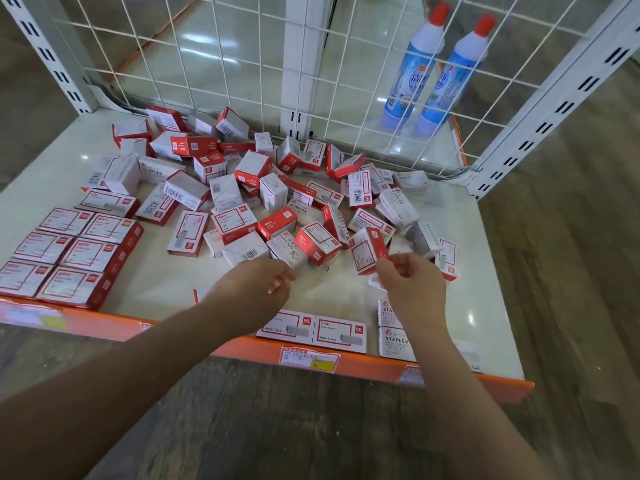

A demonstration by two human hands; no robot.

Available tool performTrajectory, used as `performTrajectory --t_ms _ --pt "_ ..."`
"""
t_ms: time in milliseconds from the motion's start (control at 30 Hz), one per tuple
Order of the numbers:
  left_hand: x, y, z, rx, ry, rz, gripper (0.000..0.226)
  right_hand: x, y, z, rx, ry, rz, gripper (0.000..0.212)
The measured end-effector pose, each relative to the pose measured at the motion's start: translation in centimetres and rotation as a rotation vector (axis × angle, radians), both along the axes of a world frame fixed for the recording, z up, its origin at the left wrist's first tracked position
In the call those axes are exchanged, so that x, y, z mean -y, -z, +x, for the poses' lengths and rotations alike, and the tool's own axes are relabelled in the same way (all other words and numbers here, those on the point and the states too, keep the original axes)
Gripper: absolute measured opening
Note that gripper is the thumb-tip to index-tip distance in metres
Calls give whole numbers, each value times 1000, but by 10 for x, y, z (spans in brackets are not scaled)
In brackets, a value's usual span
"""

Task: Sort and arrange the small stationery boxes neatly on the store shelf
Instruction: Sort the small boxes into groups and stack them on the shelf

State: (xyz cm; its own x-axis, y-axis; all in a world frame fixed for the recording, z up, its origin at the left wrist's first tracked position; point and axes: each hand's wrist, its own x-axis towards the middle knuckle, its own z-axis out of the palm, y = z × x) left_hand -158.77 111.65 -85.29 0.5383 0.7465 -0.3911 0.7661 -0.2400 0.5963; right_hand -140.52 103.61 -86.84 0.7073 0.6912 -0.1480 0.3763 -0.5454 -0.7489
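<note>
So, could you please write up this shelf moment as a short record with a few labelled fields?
surface: white shelf with an orange front edge
sorted group: six red-and-white boxes in two neat columns at the left front
front row: two flat boxes side by side at the front edge, two STAPLES boxes to their right
unsorted: loose pile across the middle and back
right hand: pinches a red-and-white box
left hand: loosely curled, holds nothing
behind the wire grid: two blue bottles

Shop, slotted shelf [104,147] uprights, price labels [309,361], boxed stock [277,223]
</note>
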Motion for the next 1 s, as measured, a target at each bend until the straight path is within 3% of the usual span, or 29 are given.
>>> performTrajectory --t_ms 333,600,667,1000 --pt "8 -18 6 205 -50 -161 38 15 -24 -26 -184 -249 94 7" --pt "7 -23 2 376 -245 -302 4 17 -32 -36 -337 -241 98 12" --pt "7 -26 2 429 -281 -367 5 16 -34 -38 -353 -240 93 11" --pt "14 -28 3 343 -196 -403 14 14 -40 -39 -326 -340 109 11"
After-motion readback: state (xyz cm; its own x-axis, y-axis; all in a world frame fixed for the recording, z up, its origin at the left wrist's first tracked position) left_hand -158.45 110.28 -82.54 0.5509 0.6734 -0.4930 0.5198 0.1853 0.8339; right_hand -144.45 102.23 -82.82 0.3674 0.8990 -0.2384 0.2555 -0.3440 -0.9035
